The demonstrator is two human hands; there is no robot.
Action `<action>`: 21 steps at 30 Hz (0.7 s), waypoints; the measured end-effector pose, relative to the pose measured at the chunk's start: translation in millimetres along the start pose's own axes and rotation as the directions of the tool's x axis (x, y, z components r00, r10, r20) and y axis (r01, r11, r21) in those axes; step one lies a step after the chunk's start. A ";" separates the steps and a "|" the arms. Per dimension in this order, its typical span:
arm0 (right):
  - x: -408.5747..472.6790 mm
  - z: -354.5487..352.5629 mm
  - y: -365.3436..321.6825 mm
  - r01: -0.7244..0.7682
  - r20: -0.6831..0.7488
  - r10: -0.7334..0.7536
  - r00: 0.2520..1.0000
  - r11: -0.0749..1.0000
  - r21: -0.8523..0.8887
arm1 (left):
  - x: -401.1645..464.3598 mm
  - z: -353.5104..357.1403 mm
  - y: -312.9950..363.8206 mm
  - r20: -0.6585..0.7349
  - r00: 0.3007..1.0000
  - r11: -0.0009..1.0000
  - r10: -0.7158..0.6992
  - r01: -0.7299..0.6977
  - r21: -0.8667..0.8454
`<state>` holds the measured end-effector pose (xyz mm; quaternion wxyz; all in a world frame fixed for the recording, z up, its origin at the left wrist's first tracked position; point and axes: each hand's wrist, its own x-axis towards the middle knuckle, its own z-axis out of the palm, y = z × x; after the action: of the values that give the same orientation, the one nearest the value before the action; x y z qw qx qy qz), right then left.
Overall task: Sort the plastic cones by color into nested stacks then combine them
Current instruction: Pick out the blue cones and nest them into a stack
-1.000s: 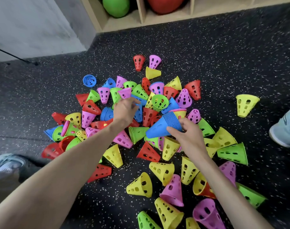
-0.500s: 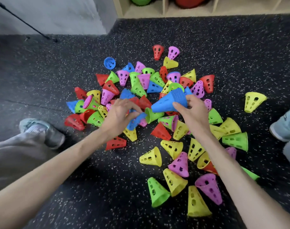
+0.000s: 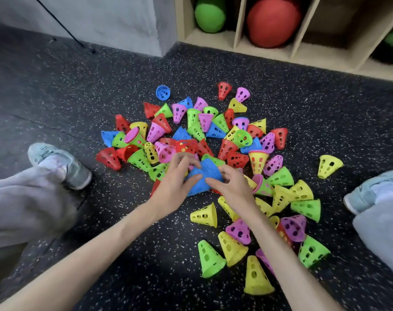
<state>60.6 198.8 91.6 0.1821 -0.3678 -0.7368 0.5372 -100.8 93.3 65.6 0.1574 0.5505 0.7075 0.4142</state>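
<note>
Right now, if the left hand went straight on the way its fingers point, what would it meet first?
The left hand already grips the blue cone stack, fingers pointing right. Going on, it would probably meet the right hand holding the stack's other side; depth is unclear.

The floor [image 3: 79,97] is dark rubber flecked with white; a loose heap of cones [image 3: 213,140] in red, yellow, green, pink and blue lies across its middle; one yellow cone [image 3: 329,166] lies apart at three o'clock; a blue cone [image 3: 163,92] sits at eleven o'clock.
</note>
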 end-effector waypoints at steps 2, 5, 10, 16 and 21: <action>-2.3 0.7 -0.8 0.011 -0.006 -0.011 1.000 1.000 0.029 | 1.8 -0.7 5.7 0.008 1.000 0.999 -0.003 0.004 -0.044; -3.8 -4.0 -1.6 0.033 -0.025 -0.032 0.999 0.998 0.045 | 4.7 0.2 12.6 0.073 0.996 0.993 -0.041 0.048 -0.107; -3.9 -11.8 5.0 0.026 0.019 -0.026 0.999 1.000 -0.007 | 4.4 9.6 15.3 0.186 0.978 0.963 -0.094 0.137 -0.231; -3.0 -9.3 17.9 0.045 0.122 -0.041 0.992 0.998 -0.035 | -3.8 16.6 -3.7 0.259 0.962 0.974 -0.090 0.140 -0.180; 4.0 -3.7 30.0 0.040 0.206 -0.026 0.978 0.997 -0.065 | -11.1 20.3 -23.1 0.229 0.966 0.985 -0.118 0.143 -0.096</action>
<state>70.8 208.7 64.6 0.1012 -0.3043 -0.7756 0.5437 -98.2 90.4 33.2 0.2931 0.5361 0.6958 0.3776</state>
